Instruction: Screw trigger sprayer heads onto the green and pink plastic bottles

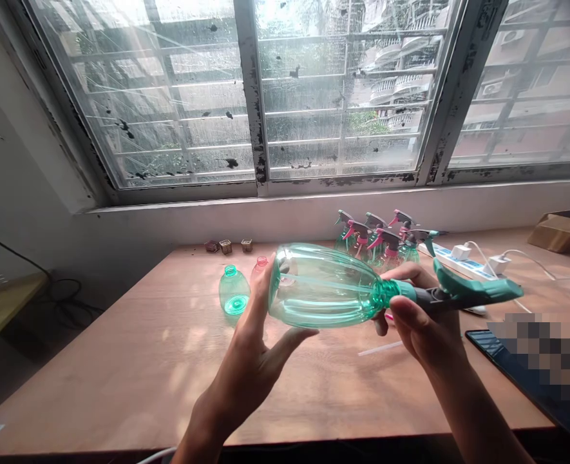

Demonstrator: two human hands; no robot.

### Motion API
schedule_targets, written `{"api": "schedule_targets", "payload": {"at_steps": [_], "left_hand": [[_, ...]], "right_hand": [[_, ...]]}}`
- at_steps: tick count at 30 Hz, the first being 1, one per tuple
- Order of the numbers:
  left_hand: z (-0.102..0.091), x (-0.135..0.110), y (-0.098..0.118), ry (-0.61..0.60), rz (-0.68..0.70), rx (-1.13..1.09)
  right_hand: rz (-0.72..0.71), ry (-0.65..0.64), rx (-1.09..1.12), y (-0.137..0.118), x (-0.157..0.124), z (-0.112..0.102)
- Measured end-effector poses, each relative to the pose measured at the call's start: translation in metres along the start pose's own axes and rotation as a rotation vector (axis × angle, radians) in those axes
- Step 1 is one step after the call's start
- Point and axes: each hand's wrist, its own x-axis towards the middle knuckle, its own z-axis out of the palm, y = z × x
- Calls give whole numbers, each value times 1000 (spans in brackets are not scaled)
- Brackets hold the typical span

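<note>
A clear green spray bottle (321, 287) lies sideways in the air above the wooden table (134, 361), its base to the left. My left hand (258, 348) cups the base, thumb under the body and fingers against the bottom. My right hand (420, 322) is closed around the neck just behind the teal and grey trigger head (468, 293), which points right. Behind my left hand, an uncapped green bottle (233, 291) and a pink one (260, 265) stand on the table.
Several finished spray bottles with pink and teal heads (384, 238) cluster at the back. Three small brown pots (227, 245) line the wall. A power strip with plugs (463, 258), a cardboard box (562, 231), a dark tablet (507, 357) and a white tube (379, 348) lie to the right.
</note>
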Motion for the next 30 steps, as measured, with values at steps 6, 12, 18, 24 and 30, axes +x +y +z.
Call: {"api": "schedule_targets", "payload": {"at_steps": [6, 12, 18, 24, 30], "left_hand": [[-1, 1, -2, -8, 6, -81], [-4, 5, 2, 5, -2, -154], [-2, 4, 0, 20, -18, -39], [-1, 4, -1, 72, 24, -69], [-4, 2, -2, 75, -4, -199]], "right_hand": [[41, 65, -53, -9, -7, 4], [21, -7, -78, -3, -4, 1], [74, 48, 35, 4, 3, -1], [51, 18, 26, 5, 2, 1], [37, -27, -44, -1, -5, 4]]}}
